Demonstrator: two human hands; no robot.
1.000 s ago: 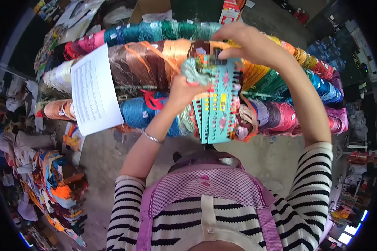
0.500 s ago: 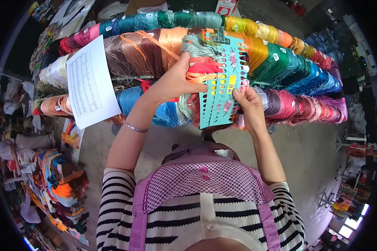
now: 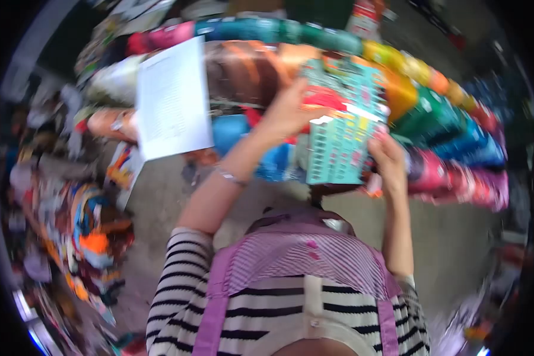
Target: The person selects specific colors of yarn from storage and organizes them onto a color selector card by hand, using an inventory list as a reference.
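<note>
A turquoise thread card point(image 3: 336, 159) with rows of punched holes is held up before me, over the skeins. My left hand point(image 3: 291, 110) is closed around its left side, along with looped red thread point(image 3: 325, 98) and grey-green thread that hang from the holes. At the card's right edge my right hand point(image 3: 388, 155) is closed, thumb and fingers pinching the edge beside some pink thread ends. Blur hides the exact fingertip contact. Light glares across the middle of the card.
Rows of coloured skeins lie on a rack, among them brown skeins point(image 3: 237, 74) and green skeins point(image 3: 430, 115). A white printed sheet point(image 3: 173, 101) rests on the rack's left part. Piled thread bundles point(image 3: 95, 219) are at the lower left.
The whole view has shifted and blurred, so the rack, sheet and card appear further right. Both hands keep to the card; its lower edge appears more level, and glare now crosses it.
</note>
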